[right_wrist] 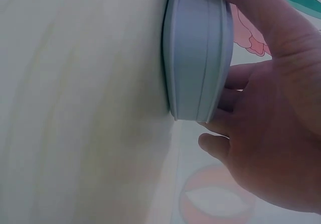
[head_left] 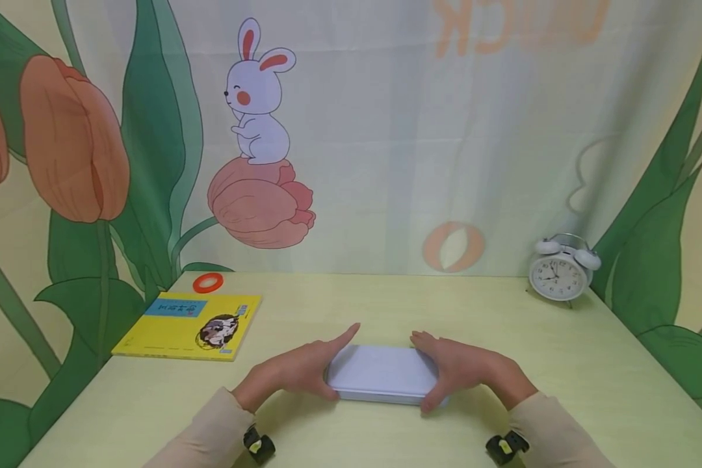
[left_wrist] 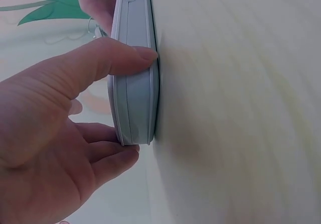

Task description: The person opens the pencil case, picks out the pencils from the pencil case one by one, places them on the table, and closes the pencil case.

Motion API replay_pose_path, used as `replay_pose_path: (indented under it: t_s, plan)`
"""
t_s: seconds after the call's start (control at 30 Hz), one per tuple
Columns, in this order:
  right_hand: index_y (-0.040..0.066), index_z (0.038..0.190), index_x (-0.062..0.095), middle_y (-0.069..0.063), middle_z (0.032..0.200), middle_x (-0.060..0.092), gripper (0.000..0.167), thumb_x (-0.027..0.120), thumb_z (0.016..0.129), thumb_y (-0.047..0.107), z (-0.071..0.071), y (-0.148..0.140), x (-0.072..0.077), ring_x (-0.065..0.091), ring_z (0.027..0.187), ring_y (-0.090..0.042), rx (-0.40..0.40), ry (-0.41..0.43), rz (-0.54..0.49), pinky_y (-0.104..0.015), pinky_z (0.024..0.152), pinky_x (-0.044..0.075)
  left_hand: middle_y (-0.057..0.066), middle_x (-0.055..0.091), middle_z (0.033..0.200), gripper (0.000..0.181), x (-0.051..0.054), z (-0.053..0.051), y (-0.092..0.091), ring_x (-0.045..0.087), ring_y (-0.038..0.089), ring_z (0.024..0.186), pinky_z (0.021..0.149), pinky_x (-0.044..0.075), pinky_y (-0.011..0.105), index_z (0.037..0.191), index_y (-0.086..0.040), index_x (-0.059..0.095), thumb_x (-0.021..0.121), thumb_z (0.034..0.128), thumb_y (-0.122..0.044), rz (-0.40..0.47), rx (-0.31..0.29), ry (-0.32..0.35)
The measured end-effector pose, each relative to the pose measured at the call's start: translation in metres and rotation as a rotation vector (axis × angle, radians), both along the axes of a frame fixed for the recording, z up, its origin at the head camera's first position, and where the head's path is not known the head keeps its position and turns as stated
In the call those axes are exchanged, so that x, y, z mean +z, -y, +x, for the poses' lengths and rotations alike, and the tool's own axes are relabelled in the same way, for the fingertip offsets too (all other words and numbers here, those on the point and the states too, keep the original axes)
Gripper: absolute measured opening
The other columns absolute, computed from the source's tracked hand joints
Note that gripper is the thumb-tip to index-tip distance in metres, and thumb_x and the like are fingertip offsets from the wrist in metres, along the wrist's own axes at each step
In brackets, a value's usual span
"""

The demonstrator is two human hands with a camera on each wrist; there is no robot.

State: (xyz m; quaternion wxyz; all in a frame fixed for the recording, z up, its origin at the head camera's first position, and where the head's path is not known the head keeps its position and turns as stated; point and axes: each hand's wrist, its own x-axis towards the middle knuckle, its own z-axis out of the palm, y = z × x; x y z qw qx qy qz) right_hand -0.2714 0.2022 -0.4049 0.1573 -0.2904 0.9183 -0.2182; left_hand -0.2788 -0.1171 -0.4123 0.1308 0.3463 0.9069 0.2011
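Note:
A flat, pale lavender-grey case (head_left: 383, 372) with rounded corners lies on the table at the front middle. At its left end my left hand (head_left: 304, 367) grips it, thumb on the near side and fingers round the far side. The right hand (head_left: 462, 367) holds the opposite end in the same way. In the left wrist view, the left thumb presses the side of the case (left_wrist: 138, 101), which has a seam and a small catch-like part. The right wrist view shows the right fingers behind the case (right_wrist: 193, 68).
On the left lie a yellow book (head_left: 169, 331) with a dog picture and an orange-red ring (head_left: 197, 286). A white twin-bell alarm clock (head_left: 558, 276) stands at the back right of the pale table (head_left: 351, 305). A printed curtain (head_left: 374, 130) hangs behind.

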Motion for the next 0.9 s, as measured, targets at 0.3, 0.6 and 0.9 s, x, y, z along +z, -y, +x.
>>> replay_pose_path:
  t_s: [0.3,0.6,0.9]
  plan:
    - [-0.01,0.151,0.029,-0.027,0.159,0.024,0.119,0.089,0.066,0.046,0.0004,0.0004,-0.0001,0.021,0.147,-0.04,0.019,-0.019,0.028,-0.053,0.115,0.022,0.002,0.057,0.129,0.108,0.0019,-0.0012,-0.0006,0.052,0.015,0.104,0.095,0.045,0.037,0.16,-0.03,0.02,0.088,0.0764,-0.029,-0.034,0.02,0.007]
    - [-0.01,0.149,0.034,-0.025,0.156,0.032,0.111,0.085,0.067,0.045,-0.0007,0.0029,0.0022,0.032,0.144,-0.037,0.035,-0.047,0.072,-0.051,0.113,0.028,-0.004,0.054,0.091,0.053,0.0049,-0.0026,0.0005,0.051,0.011,0.084,0.078,0.043,0.026,0.108,-0.016,0.047,0.088,0.0748,-0.024,-0.021,-0.041,-0.053]
    - [0.004,0.132,0.052,0.001,0.112,0.06,0.086,0.086,0.064,0.044,-0.0028,0.0039,0.002,0.054,0.097,-0.014,0.062,-0.096,0.086,-0.036,0.087,0.046,-0.005,0.052,0.082,0.047,0.0058,-0.0034,-0.0016,0.048,0.009,0.077,0.071,0.041,0.024,0.095,-0.016,0.047,0.088,0.074,-0.022,-0.031,-0.062,-0.063]
